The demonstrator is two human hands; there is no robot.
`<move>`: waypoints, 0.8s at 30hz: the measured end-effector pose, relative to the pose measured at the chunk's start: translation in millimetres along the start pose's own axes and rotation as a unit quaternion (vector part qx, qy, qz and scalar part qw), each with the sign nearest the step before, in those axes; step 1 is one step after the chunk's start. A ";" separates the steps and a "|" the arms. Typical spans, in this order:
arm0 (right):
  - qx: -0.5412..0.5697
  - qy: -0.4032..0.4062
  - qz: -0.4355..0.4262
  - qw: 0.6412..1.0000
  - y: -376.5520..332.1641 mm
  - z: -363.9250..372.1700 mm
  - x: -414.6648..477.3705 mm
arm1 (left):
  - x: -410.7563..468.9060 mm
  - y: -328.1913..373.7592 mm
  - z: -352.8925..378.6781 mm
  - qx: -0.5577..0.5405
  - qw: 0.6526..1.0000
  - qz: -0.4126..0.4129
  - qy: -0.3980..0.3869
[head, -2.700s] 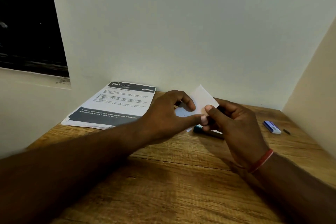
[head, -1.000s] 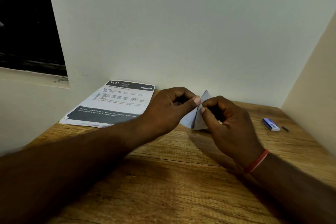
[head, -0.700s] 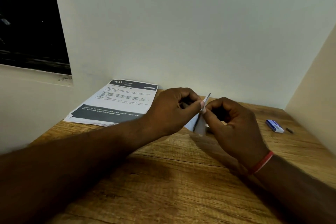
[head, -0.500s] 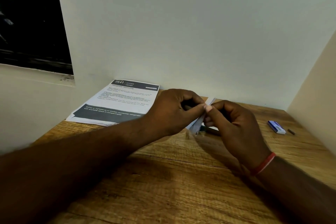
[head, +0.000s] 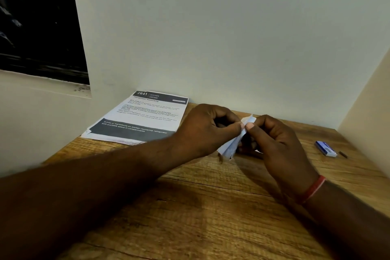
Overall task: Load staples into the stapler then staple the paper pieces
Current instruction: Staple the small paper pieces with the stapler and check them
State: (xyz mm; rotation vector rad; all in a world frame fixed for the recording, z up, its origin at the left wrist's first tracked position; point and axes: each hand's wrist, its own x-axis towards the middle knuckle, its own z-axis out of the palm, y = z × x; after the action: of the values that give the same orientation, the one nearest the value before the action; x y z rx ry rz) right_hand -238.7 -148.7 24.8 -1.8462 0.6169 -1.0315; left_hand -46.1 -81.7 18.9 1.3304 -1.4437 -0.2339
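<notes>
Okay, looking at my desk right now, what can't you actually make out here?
Head view only:
1. Stapler: hidden, if it is there at all, behind the left hand and right hand.
2. Paper pieces: blurred and half covered by the fingers, so the count is unclear.
3. Printed sheets: body text too small to read.
4. Blue box: label too small to read. The dark bit beside it is too small to identify.

you see: pale bluish-white paper pieces | brown wood-grain table | blue-and-white staple box | red wristband | white printed sheets, dark grey bands
</notes>
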 end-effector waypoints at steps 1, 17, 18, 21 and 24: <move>-0.018 0.003 -0.010 1.000 0.3 -0.4 -0.1 | 0.1 -0.3 0.3 0.000 1.000 0.003 -0.001; -0.027 0.001 -0.076 0.997 -0.2 2.2 -1.6 | -0.1 7.6 -1.3 -0.015 1.000 0.008 -0.012; -0.026 0.006 -0.076 0.997 0.4 1.2 -1.2 | -0.2 7.1 -0.9 -0.011 1.000 0.014 -0.014; -0.016 0.017 -0.064 0.998 2.7 -1.9 0.2 | -1.1 7.4 0.5 0.008 1.000 0.017 -0.018; -0.010 0.018 -0.063 0.998 2.1 -0.9 -0.3 | -0.9 8.8 0.9 0.021 1.000 0.010 -0.020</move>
State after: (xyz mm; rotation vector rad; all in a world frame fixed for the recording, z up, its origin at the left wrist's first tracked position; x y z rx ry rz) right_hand -239.6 -149.8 23.0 -1.9080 0.5394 -1.1459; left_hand -52.0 -78.3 24.6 1.3506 -1.5015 -0.2192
